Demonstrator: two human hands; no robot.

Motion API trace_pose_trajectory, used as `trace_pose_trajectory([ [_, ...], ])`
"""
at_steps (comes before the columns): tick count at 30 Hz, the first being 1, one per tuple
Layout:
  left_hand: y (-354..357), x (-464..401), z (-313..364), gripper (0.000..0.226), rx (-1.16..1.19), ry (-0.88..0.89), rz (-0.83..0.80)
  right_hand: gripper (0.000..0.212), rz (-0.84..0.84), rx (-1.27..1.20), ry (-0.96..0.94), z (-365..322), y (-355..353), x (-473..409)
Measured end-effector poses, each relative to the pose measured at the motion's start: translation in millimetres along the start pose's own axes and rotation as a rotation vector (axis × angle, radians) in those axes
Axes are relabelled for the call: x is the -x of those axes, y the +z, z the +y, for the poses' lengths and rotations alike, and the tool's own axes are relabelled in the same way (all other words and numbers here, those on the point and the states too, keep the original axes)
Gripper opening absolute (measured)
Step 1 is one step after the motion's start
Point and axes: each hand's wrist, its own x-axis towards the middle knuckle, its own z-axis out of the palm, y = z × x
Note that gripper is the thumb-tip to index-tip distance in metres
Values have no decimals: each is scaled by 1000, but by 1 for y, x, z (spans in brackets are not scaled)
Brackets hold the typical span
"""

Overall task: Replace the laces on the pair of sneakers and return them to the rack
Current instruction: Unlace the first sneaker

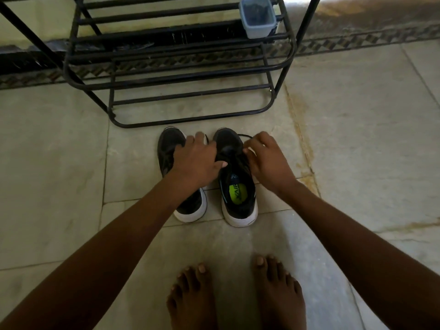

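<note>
Two black sneakers with white soles stand side by side on the floor, toes toward the rack. The left sneaker (169,148) is partly hidden under my left hand (198,160). The right sneaker (238,186) shows a green insole. My left hand reaches across both shoes and pinches a black lace end (206,138) near the right shoe's tongue. My right hand (267,160) pinches the other black lace (245,136), which loops up off the right shoe's eyelets.
A black metal shoe rack (190,91) stands just beyond the sneakers, with a clear plastic container (258,17) on an upper shelf. My bare feet (233,294) are on the tiled floor behind the shoes. Open floor lies left and right.
</note>
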Motion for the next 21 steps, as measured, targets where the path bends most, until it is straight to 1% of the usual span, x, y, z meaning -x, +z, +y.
trace_pose_trajectory([
  [2,1,-5,-4,68,-11,88,51,11,-188,-66,-9,3,-5,-20],
  [3,1,-8,-7,70,20,161,42,9,-289,-67,-14,3,-6,-28],
  [4,2,-11,-11,69,99,216,10,10,-359,-55,-17,3,-7,-33],
  [6,7,-15,-19,57,356,280,-29,14,-398,-33,-9,4,-7,-40],
  [7,12,-18,-22,46,479,297,8,15,-394,-29,-2,5,-6,-41],
  [9,24,-21,-25,27,616,296,120,14,-376,-27,-10,6,-4,-41],
  [12,36,-26,-21,18,695,268,207,6,-321,-62,-9,10,1,-37],
  [13,38,-27,-19,16,702,268,225,7,-298,-77,1,9,2,-35],
  [17,40,-31,-12,10,593,294,258,33,-201,-124,111,0,9,-19],
  [18,41,-32,-10,10,609,300,262,40,-169,-105,121,-3,13,-10],
  [20,39,-33,-4,11,722,234,232,48,-84,42,107,-5,23,9],
  [21,36,-32,-2,12,783,169,191,47,-25,140,88,-5,28,18],
])
